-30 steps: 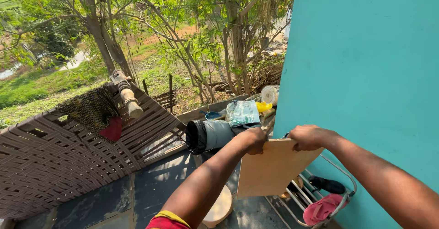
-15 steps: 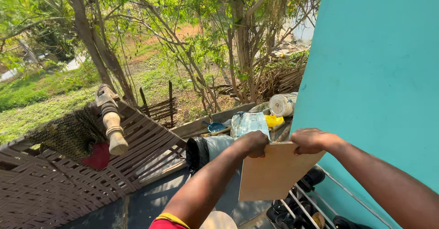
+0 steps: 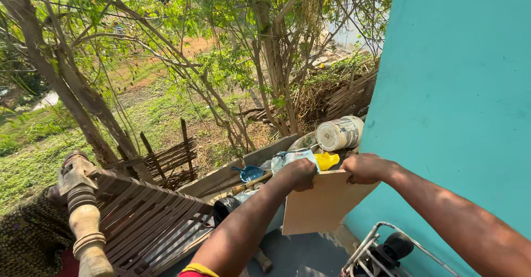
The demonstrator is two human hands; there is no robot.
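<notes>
Gripping the tan flat board [image 3: 321,205] by its top edge, you had both hands clamped on it: your left hand [image 3: 298,173] curled over the left corner and your right hand [image 3: 362,168] pinching the right corner, the two a board's width apart. The board hung upright in front of you, just beside the turquoise wall [image 3: 459,94] on the right, with its lower edge free in the air.

Nothing supported that lower edge, so the likeliest trouble, as I judged it, was the board swinging or slipping out of a fingertip hold at the top. A swing to the right would have scraped it against the wall.

Below and to the right, the wire rack [image 3: 387,249] sat close under the board; a drop could have landed on it. Just behind your hands lay a loose heap: a yellow container [image 3: 327,160], a blue scoop [image 3: 250,173], a crumpled plastic bag [image 3: 293,158], and farther off a white bucket [image 3: 338,133] on its side. A push forward might have knocked any of these over.

To the near left stood the slatted wooden bench [image 3: 149,221] with its turned post [image 3: 86,216], well apart from the board.
</notes>
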